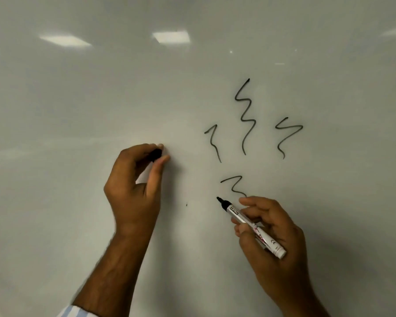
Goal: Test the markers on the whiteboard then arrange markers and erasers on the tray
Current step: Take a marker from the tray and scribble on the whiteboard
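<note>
The whiteboard (101, 99) fills the head view and carries several black squiggles (246, 115) right of centre. My right hand (274, 243) grips a silver black-tipped marker (252, 227), uncapped, its tip pointing up-left just below the lowest squiggle (234, 186). I cannot tell whether the tip touches the board. My left hand (133, 191) is raised left of the squiggles and pinches the marker's black cap (156, 154) between thumb and fingertips. The tray and erasers are out of view.
Ceiling lights reflect as bright patches (170, 36) along the top of the board. A tiny black dot (186, 205) sits on the board between my hands. A striped sleeve cuff (72, 312) shows at the bottom edge.
</note>
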